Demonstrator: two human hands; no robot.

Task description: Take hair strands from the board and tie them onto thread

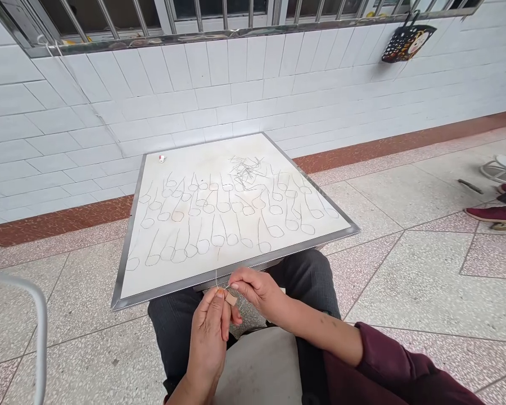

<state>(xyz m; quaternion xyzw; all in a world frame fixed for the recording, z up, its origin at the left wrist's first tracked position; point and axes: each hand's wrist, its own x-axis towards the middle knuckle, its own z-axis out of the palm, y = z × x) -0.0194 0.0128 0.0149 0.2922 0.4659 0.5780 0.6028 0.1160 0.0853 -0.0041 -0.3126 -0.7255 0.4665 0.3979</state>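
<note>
My left hand [208,326] is closed, thumb and fingertips pinching a thin wire [216,277] that rises above the fingers over the table's near edge. My right hand [257,289] comes in from the right, thumb and forefinger pinched on a bent end of the same wire. Both sets of fingertips nearly touch. A small tan piece [231,298] shows by the left fingers; whether it is held or wrapped on a finger, I cannot tell. Several wire loops with long straight tails [218,240] lie in rows across the white table [168,284].
A heap of straight wires [247,169] lies toward the table's far right. One small white-and-red object [162,159] sits near the far left corner. Behind stands a tiled wall with a hanging black basket [409,42]. Another person's shoe [493,214] shows at right; a grey tube [40,332] curves at left.
</note>
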